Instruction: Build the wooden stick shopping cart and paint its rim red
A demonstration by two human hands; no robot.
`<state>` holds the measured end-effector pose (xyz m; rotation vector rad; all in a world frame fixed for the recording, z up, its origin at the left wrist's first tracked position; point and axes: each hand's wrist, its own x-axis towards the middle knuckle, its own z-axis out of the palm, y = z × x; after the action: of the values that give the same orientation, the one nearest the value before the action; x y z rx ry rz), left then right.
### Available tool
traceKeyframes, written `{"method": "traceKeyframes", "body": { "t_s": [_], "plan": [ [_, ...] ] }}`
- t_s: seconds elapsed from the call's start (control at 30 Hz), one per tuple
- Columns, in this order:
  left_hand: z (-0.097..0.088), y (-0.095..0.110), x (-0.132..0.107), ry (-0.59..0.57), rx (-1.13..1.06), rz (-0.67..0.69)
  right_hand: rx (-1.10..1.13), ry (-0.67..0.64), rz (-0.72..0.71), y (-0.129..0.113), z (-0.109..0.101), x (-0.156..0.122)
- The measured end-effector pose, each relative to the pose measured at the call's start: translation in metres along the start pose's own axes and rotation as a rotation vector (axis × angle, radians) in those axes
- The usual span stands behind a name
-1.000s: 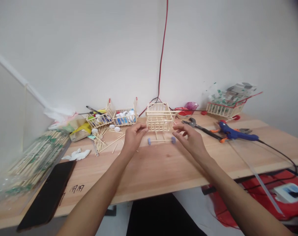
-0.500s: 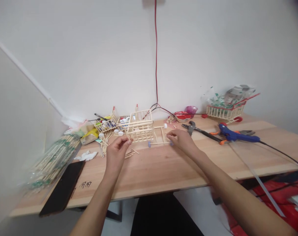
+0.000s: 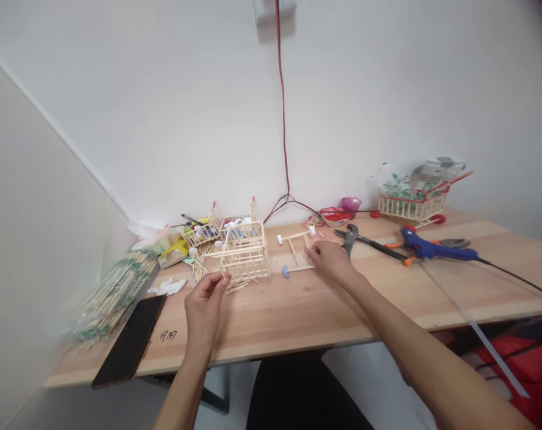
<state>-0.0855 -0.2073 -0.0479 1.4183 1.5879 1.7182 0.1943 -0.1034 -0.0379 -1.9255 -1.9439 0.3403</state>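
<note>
A small basket made of thin wooden sticks (image 3: 248, 258) lies tipped on the wooden table (image 3: 298, 316), left of centre. My left hand (image 3: 206, 301) is closed in a pinch at the basket's near left corner. To the right lies a stick wheel frame (image 3: 295, 254) with a blue wheel (image 3: 285, 272) and a white wheel (image 3: 280, 240). My right hand (image 3: 327, 260) rests on the frame's right end with its fingers curled over it. Whether frame and basket are joined I cannot tell.
Pliers (image 3: 356, 236) and a blue glue gun (image 3: 432, 249) with its cord lie to the right. A stick cart with red wheels (image 3: 409, 206) stands at the back right. Two stick baskets of caps (image 3: 212, 230), loose sticks, a bag of sticks (image 3: 114, 292) and a black phone (image 3: 130, 340) crowd the left.
The basket, upright on its wheel frame a second ago, now lies tipped over to the left. Both hands followed it down; the view shifted left and up.
</note>
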Motion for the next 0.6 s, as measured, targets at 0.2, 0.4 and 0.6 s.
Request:
{"method": "traceKeyframes", "body": {
  "t_s": [0.2,0.4,0.6],
  "plan": [
    [0.009,0.003,-0.003,0.001,-0.027,-0.054,0.035,0.068,-0.062,0.033,-0.008,-0.028],
    [0.018,0.005,-0.005,0.006,-0.049,-0.1,0.091,0.065,-0.089,0.045,-0.001,-0.046],
    [0.02,0.01,-0.006,0.026,-0.06,-0.088,0.132,0.023,-0.138,0.033,0.007,-0.053]
  ]
}}
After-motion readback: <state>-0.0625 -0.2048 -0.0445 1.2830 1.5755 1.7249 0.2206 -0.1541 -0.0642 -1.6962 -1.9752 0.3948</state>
